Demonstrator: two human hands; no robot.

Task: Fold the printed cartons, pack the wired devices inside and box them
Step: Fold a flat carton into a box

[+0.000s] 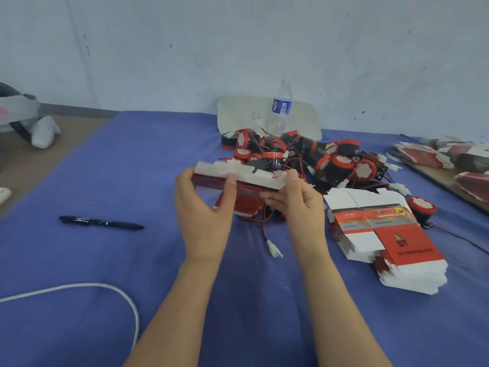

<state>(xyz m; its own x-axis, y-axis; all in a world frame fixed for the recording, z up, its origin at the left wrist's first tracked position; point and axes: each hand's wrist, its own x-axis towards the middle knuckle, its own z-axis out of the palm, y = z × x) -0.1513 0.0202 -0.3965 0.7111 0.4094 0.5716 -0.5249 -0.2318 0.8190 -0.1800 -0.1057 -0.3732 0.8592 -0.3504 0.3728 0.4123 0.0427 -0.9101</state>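
**A:** ok so where are the cartons right now?

**B:** A flat bundle of cartons [238,178] is up in the air over the blue cloth [79,260], edge-on, white toothed flaps on top. The left hand [203,207] grips its left end, thumb on the near face. The right hand [296,200] grips the right end, thumb on top and fingers curled under. Both are clamped on it.

**A:** and the devices?

**B:** They're piled just behind the bundle, a tangle of red-and-black devices [304,154] with red and black wires. One stray device [421,206] sits off to the right, next to a flat stack [383,234] of more printed cartons on the cloth.

**A:** anything else lying around?

**B:** A water bottle [281,107] stands behind the pile, a black pen [100,223] lies to the left, and a white cable [105,287] loops near the front. There's something red under the hands too, but I can't tell if it's part of the bundle.
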